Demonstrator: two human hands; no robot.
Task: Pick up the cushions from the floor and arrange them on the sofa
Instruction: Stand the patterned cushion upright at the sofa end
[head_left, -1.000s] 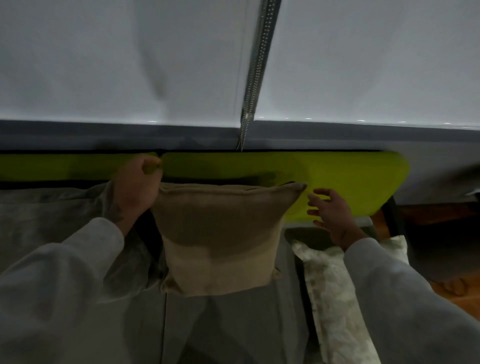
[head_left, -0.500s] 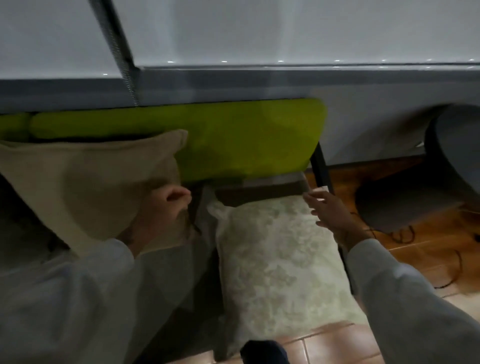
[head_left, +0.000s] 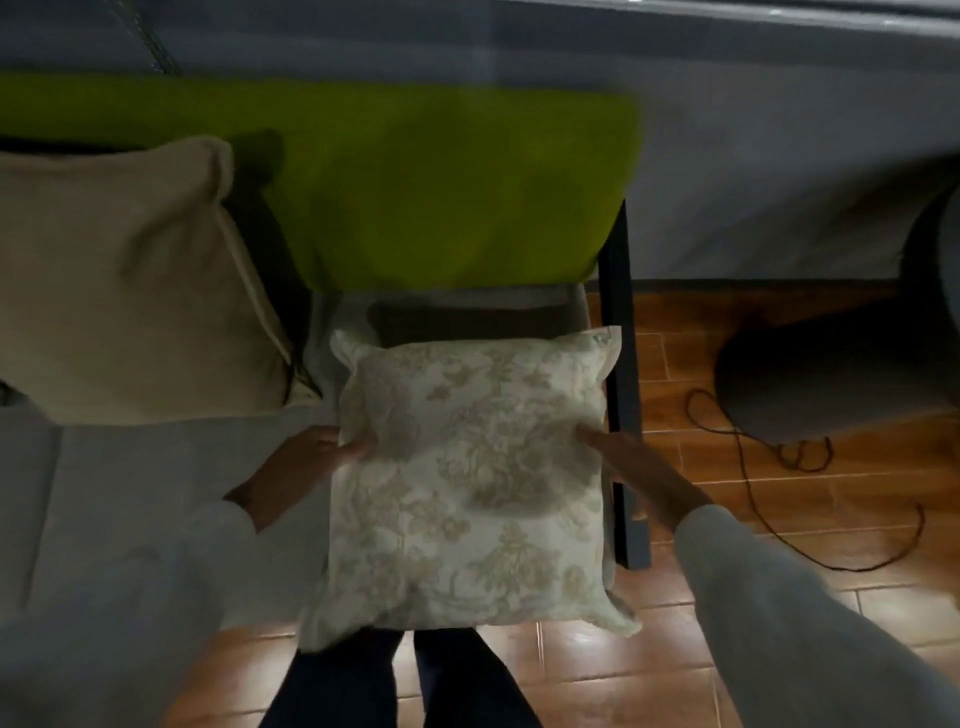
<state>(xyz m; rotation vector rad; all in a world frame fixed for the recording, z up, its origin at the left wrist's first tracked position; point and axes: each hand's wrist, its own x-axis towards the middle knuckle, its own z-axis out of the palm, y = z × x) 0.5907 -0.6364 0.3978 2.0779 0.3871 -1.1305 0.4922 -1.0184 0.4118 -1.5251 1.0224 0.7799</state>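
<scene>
A white cushion with a pale floral print (head_left: 467, 483) lies at the right end of the sofa seat (head_left: 130, 478), its near edge hanging over the front. My left hand (head_left: 306, 462) grips its left edge and my right hand (head_left: 639, 473) presses against its right edge. A plain beige cushion (head_left: 130, 280) leans upright against the lime-green sofa back (head_left: 441, 182) at the left.
The sofa's dark frame leg (head_left: 621, 364) stands right of the floral cushion. On the brown tiled floor (head_left: 779, 545) a dark round object (head_left: 831, 364) sits at the right, with a thin black cable (head_left: 748, 483) trailing from it. My legs (head_left: 395, 680) are below.
My left hand let go of the beige cushion, now resting against the back. Both hands moved to the floral cushion and took hold of its sides. My view swung down and right.
</scene>
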